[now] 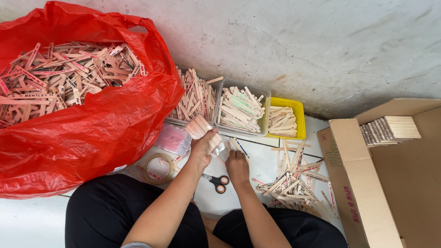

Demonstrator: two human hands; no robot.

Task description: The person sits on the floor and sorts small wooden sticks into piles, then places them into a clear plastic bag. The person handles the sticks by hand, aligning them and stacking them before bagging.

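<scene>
Here, a stack of flat wooden sticks [200,127] is held upright in the left hand [202,149], with the fingers closed around its lower part, so that the upper ends stand out above the thumb. A small piece of clear plastic wrap [219,149] is seen just beside this hand, between the two hands. The right hand [237,166] is placed close to the left one, its fingers bent down, and a single stick [239,147] seems to be pinched at its fingertips, though the grip itself cannot be told exactly. Below the hands, a pair of scissors [217,182] with orange and black handles is laid on the white floor [257,158], and a roll of tape [158,168] is seen to the left of it. To the right, a loose pile of sticks [294,181] is spread on the floor. Behind the hands, three small containers are set side by side: two clear ones [241,110] and a yellow one [285,120], all filled with sticks. A big red plastic bag [92,124], full of the same sticks, is placed at the left, and an open cardboard box [381,183] with neat bundles [390,129] inside is placed at the right.
</scene>
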